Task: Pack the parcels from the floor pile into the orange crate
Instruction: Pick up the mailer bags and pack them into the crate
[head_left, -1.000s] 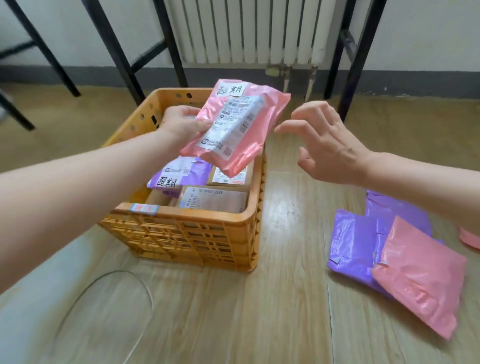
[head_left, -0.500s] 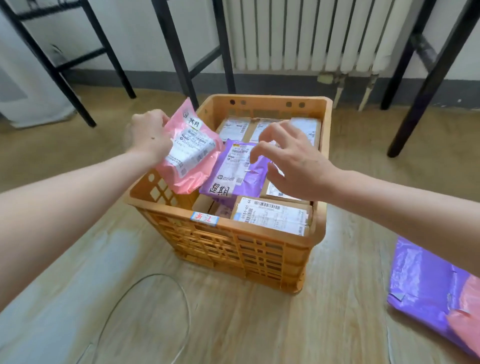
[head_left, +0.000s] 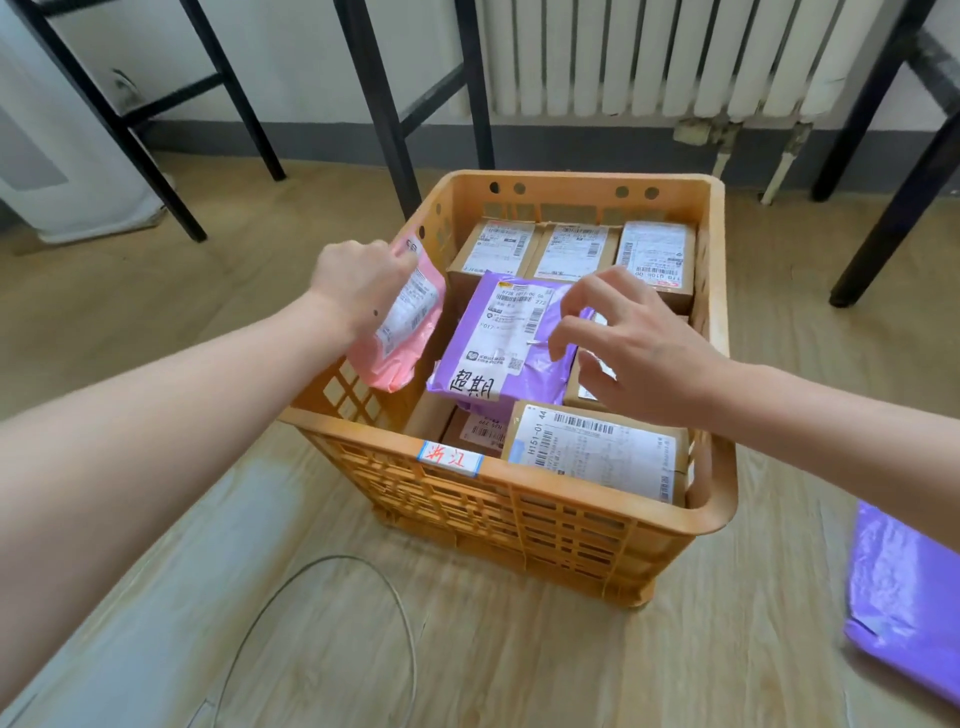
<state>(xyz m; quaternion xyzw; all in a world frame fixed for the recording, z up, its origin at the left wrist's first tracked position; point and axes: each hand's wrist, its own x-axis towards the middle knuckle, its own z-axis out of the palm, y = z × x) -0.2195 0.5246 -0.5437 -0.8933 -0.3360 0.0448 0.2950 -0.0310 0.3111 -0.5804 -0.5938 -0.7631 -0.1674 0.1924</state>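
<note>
- At nine o'clock of the orange crate (head_left: 519, 519), the left hand (head_left: 358, 283) clamps the pink parcel (head_left: 402, 332)
- It looks soft and light; hold an edge
- Right hand (head_left: 644, 353) grip: cannot tell

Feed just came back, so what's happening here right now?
A person is packing an orange plastic crate holding brown cardboard boxes. The left hand grips a pink plastic mailer bag at the crate's left wall. The right hand curls its fingers at the right edge of a purple plastic mailer bag lying on the boxes; a pinch isn't certain. Another purple mailer lies on the floor.
</note>
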